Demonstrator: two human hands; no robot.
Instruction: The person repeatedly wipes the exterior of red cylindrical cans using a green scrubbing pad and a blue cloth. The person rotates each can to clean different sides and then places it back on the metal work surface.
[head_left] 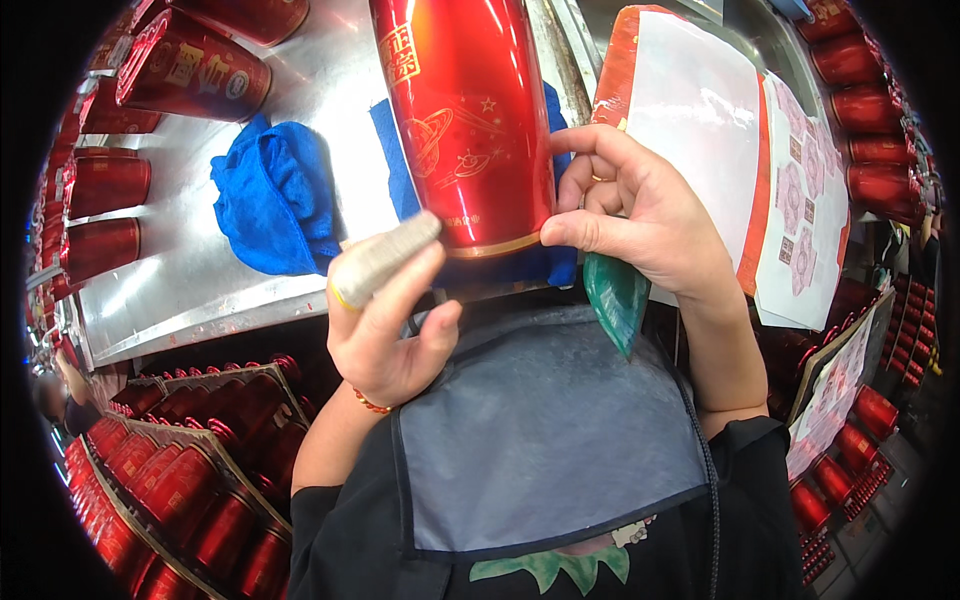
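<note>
A shiny red canister point(470, 120) with gold line drawings and a gold rim lies in front of me, partly over a blue cloth point(563, 255). My right hand point(640, 205) pinches its right side near the rim, thumb and forefinger against it. A pointed green piece point(615, 300), leaf-shaped and glossy, shows below that hand; whether the hand holds it I cannot tell. My left hand point(390, 320) is beside the rim's left side, thumb and fingers apart, with a pale cover point(385, 265) on its forefinger. Its fingertip is at or very near the canister.
A crumpled blue cloth point(275, 200) lies on the metal table point(240, 310). Red canisters point(195, 70) stand at the left; more fill racks point(190, 450) below left and along the right. White and red printed sheets point(690, 130) lie right of my right hand.
</note>
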